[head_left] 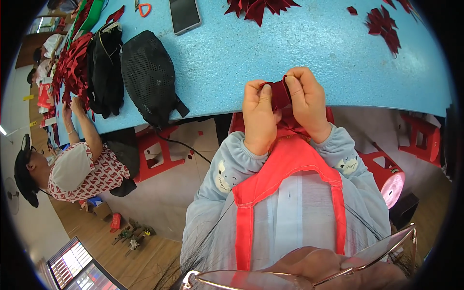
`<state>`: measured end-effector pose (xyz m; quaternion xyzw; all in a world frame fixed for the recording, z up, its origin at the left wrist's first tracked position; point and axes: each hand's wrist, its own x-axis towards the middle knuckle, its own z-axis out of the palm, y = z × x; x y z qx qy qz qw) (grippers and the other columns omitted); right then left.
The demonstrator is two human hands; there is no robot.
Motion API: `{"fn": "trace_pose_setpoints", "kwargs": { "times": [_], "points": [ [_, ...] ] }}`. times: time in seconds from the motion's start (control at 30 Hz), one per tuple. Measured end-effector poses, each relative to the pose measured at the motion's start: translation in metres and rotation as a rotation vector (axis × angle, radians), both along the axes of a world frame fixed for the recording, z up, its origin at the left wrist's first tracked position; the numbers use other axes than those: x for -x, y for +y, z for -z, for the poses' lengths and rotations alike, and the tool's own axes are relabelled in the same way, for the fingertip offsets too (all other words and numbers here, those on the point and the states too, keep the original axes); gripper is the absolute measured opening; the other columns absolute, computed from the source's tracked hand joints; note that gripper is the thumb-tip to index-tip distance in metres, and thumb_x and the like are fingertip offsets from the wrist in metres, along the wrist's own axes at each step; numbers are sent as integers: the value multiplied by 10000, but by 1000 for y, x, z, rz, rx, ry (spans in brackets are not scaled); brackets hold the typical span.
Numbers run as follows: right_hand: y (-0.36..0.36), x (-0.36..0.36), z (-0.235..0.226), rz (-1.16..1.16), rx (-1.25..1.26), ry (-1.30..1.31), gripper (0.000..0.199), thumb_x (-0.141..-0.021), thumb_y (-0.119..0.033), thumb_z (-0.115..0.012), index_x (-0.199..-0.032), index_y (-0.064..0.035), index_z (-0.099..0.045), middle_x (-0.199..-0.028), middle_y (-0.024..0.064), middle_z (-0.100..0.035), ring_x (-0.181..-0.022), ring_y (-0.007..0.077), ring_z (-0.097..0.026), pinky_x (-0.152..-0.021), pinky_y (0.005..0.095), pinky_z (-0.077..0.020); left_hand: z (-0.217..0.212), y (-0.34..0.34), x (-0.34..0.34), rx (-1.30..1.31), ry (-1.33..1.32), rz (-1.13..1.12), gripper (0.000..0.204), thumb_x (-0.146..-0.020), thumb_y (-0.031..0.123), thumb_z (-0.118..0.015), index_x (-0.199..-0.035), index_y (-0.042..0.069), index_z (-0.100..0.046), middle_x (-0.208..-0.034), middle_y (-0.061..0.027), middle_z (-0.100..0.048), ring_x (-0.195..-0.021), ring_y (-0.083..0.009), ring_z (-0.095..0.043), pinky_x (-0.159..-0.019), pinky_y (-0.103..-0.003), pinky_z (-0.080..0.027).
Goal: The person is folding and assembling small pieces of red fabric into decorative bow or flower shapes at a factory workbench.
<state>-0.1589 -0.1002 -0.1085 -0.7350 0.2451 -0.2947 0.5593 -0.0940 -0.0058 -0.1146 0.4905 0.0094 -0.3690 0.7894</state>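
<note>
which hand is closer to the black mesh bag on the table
Left. The left hand is just right of the black mesh bag; the right hand is farther right, both pinching a dark red fabric piece.

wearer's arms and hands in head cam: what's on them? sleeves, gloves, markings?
Both hands are bare: left hand, right hand, no gloves or visible jewellery. Pale blue sweatshirt sleeves with ribbed cuffs, each bearing a small cartoon animal print. Red apron straps cross the chest.

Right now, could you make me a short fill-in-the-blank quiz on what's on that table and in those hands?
1. Both hands pinch a dark ____ piece of fabric.
2. The table is coloured ____.
3. The phone lies with its dark ____ facing up.
4. Left of the black mesh bag, another person's hand touches red pieces.

Missing: red; blue; screen
</note>
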Motion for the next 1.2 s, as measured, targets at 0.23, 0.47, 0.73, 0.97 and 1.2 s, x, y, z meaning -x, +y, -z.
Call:
{"fn": "trace_pose_setpoints", "kwargs": {
  "times": [0.23, 0.47, 0.73, 0.97, 1.2],
  "points": [
    [-6, 0, 0, -43, -58, -22, 99, -921, -116, -483, -908, -27, -527, -744, -18, -517, -669, 53, -439, -592, 206, -388, -5, -9, 6, 57, -298, -126, 67, -959, 150, -398, -1000, 102, -420, -822, -39, -563, -579, -69, -473, -397, -193, -304],
    [3, 2, 3, 107, 90, -22, 100, -921, -107, -475, -904, -25, -528, -751, -1, -522, -685, 62, -444, -604, 215, -395, -2, -8, 5, 132, 44, -71, 79, -956, 172, -411, -975, 98, -434, -830, 1, -551, -643, -43, -492, -408, -189, -328],
    [-1, 6, 0, -84, 64, -31, 103, -921, -114, -484, -897, -26, -532, -749, -9, -528, -675, 62, -442, -602, 209, -397, 7, -10, 3, -52, 27, -44, 111, -964, 179, -379, -1038, 108, -423, -818, -19, -553, -596, -66, -497, -401, -197, -328],
    [-1, 5, 2, -38, 61, -69, 89, -918, -111, -501, -892, -36, -542, -808, -23, -537, -719, 43, -442, -642, 183, -388, 5, -12, 6, -28, -72, -60, 93, -956, 165, -396, -1009, 96, -428, -795, -2, -520, -601, -56, -474, -407, -196, -340],
    [1, 0, 4, 46, -271, -159, 80, -914, -113, -510, -905, -40, -543, -834, -27, -537, -730, 42, -456, -648, 185, -394, 0, -18, 15, 56, -83, -124, 60, -951, 134, -399, -974, 87, -429, -748, 18, -489, -562, -26, -410, -404, -189, -328]
  ]
}}
